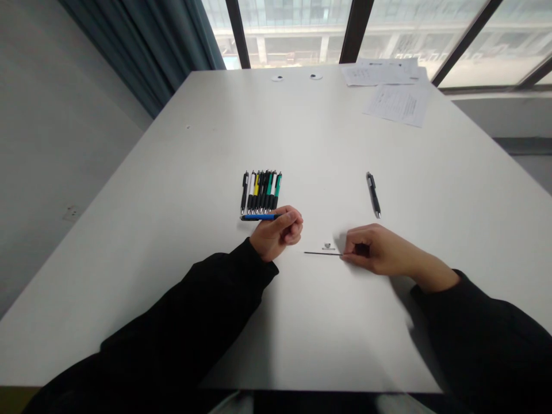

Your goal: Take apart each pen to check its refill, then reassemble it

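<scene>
A blue pen barrel [261,217] with a dark end is gripped in my left hand [282,230]. It points to the left, and the fingers hide its right end. My right hand [373,247] pinches the end of a thin dark pen refill [321,253], which lies level, close to the tabletop. Just behind the refill sit small pen parts [328,246], too small to make out fully. Beyond my left hand lies a row of several pens [262,192] with black, white, yellow and green barrels. Apart from them, a single black pen [373,194] lies behind my right hand.
The white table [323,333] reaches to the windows. Printed papers [399,100] lie at its far right corner. Two round white fittings [316,76] are at the far edge. A blue-grey curtain [150,46] hangs at the left.
</scene>
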Motion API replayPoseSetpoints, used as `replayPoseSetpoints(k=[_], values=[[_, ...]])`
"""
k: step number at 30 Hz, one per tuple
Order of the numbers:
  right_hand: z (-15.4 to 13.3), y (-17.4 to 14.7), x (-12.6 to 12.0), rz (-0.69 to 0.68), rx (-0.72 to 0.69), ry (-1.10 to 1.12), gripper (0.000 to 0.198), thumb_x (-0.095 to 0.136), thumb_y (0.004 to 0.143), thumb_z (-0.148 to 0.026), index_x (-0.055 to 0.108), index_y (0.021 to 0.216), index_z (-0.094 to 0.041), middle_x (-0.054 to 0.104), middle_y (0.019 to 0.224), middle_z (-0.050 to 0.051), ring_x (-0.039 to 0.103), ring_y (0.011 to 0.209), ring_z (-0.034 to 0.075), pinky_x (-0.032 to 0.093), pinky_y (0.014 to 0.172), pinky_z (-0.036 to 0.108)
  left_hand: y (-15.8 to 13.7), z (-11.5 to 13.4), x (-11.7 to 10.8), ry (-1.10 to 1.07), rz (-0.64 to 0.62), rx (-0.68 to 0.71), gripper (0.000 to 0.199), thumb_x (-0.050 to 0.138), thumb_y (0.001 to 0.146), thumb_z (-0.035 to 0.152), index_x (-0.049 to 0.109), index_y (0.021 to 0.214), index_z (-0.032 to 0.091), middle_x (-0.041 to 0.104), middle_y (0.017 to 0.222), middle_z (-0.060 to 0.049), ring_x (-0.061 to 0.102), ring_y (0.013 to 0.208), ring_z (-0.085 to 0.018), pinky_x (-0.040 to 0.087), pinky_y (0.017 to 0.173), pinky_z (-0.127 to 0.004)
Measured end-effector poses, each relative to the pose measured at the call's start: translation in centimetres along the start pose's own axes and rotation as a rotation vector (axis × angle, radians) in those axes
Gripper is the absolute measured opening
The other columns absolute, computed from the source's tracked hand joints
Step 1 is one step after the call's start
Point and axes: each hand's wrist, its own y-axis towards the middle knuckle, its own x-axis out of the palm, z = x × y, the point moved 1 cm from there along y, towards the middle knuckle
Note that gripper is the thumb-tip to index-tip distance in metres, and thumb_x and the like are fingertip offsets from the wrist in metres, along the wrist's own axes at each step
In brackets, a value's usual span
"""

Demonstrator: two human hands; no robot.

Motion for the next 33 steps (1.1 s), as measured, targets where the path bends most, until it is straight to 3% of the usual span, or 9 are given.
replayPoseSetpoints(k=[21, 33], values=[[0.22, -0.08, -0.62, 0.012, 0.129, -0.031, 0.019, 0.067, 0.084, -0.029, 0.062, 0.069, -0.018, 0.058, 0.06, -0.001, 0.046, 0.054, 0.011, 0.035, 0.054, 0.025, 0.03, 0.01, 0.05, -0.007, -0.005, 0.0, 0.035, 0.084, 0.07, 0.039, 0.06, 0.07, 0.012, 0.05, 0.053, 0.005, 0.038, 0.042, -0.003, 0.023, 0.042, -0.016], [0.54, -0.08, -0.52, 0.053, 0.106, -0.014, 0.023, 0.069, 0.084, -0.034, 0.063, 0.069, -0.017, 0.058, 0.06, -0.001, 0.047, 0.054, 0.011, 0.036, 0.053, 0.025, 0.0, -0.06, -0.04, 0.023, -0.01, -0.003, 0.037, 0.083, 0.07, 0.041, 0.06, 0.072, 0.012, 0.05, 0.054, 0.005, 0.039, 0.041, -0.003, 0.023, 0.041, -0.016]])
